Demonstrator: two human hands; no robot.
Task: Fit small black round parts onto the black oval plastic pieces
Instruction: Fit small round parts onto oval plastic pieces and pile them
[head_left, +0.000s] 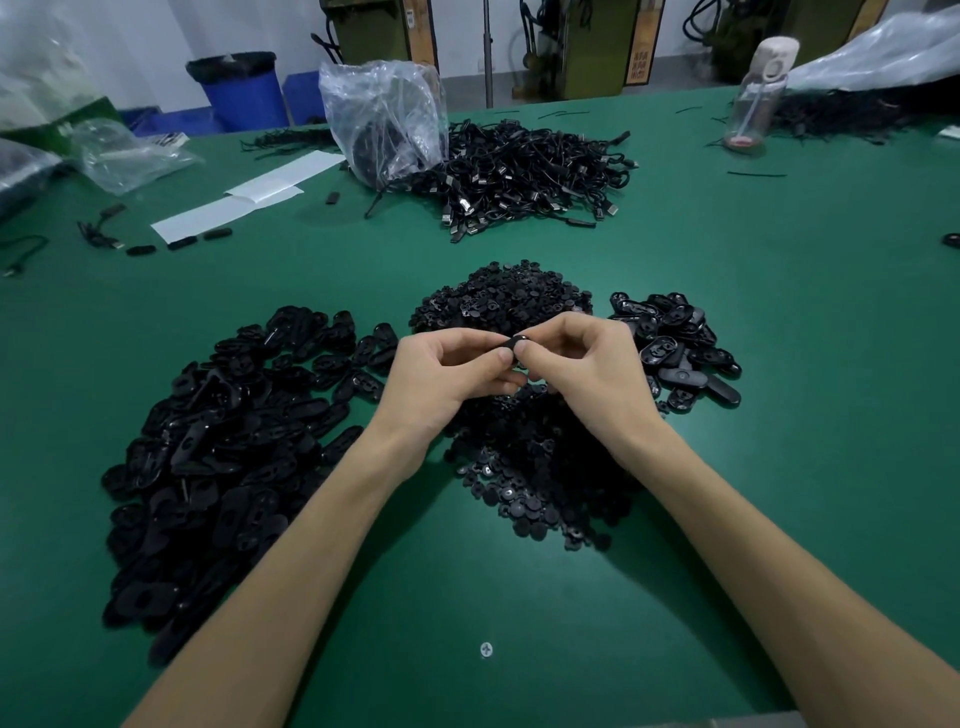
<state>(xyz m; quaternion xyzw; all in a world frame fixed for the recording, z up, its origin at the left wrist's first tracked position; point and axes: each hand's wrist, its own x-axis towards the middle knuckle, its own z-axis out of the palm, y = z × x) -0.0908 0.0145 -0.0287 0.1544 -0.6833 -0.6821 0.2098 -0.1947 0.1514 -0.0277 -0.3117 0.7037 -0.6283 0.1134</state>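
Landmark: the heap of small black round plastic parts (535, 467), spread on the green table top (805, 415) in front of the person; every place below is given from this heap.
Left hand (447, 374): held just above the heap's middle, fingers curled, thumb and forefinger pinching one side of a small black plastic piece (517, 344).
Right hand (582, 364): also just above the heap's middle, touching the left hand at the fingertips; its thumb and forefinger pinch the other side of the same piece, and the remaining fingers are folded in.
Held piece: only a rounded, glossy end shows between the two thumbs. It cannot be told whether this is an oval piece alone or one with a round part seated in it.
Large pile of black oval plastic pieces (223, 441): left of the heap, nearly touching its edge, lying in all directions.
Smaller pile of black oval plastic pieces (675, 348): right of the heap's far end, just beside it, several with the hollow side up.
Tangle of black cables with metal plugs (519, 171): beyond the heap, well apart.
Crumpled clear plastic bag (384, 114): beyond the heap and leftward, touching the cable tangle, dark contents inside.
White paper sheets (249, 202): far left beyond the heap, flat on the table.
Clear drinking bottle with a pale lid (758, 93): far right beyond the heap, upright.
Blue bin with a black liner (239, 88): past the table's far edge, left of the bag.
Silver screw head (486, 649): set in the table on the near side of the heap, between the forearms.
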